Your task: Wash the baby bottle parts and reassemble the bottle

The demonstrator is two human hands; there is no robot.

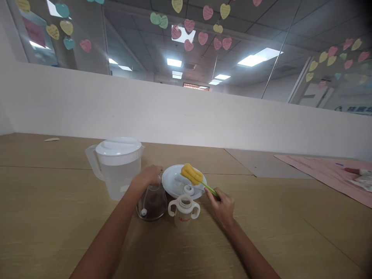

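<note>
The person's left hand (145,177) is resting over the top of a clear, rounded glass-like vessel (153,203) with a brown tint inside and a small white knob (143,212) on its near side. The left grip is curving down over that vessel, and I cannot tell whether it is closing on it or only lying there. The right hand (222,207) is holding a bottle brush with a slim green handle and a chunky yellow sponge head (192,174). The right grip is pinching the green handle between thumb and fingers, with the sponge head reaching out over a round white plate (171,180). A small white ring-shaped part (188,190) and a flat white piece (181,180) are lying on that plate.

Just in front of the plate, a white two-handled baby cup (184,211) is standing upright between the two hands. To the left, a white plastic pitcher with a translucent body and a domed white lid (117,146) is standing beside the clear vessel.

All of this is sitting on a light wood-grain tabletop (58,217). Off to the right, a pink mat (319,170) is lying flat, carrying a small item too blurred to tell. Beyond a low white partition (145,108), coloured paper hearts (189,26) are clinging to glass panels
</note>
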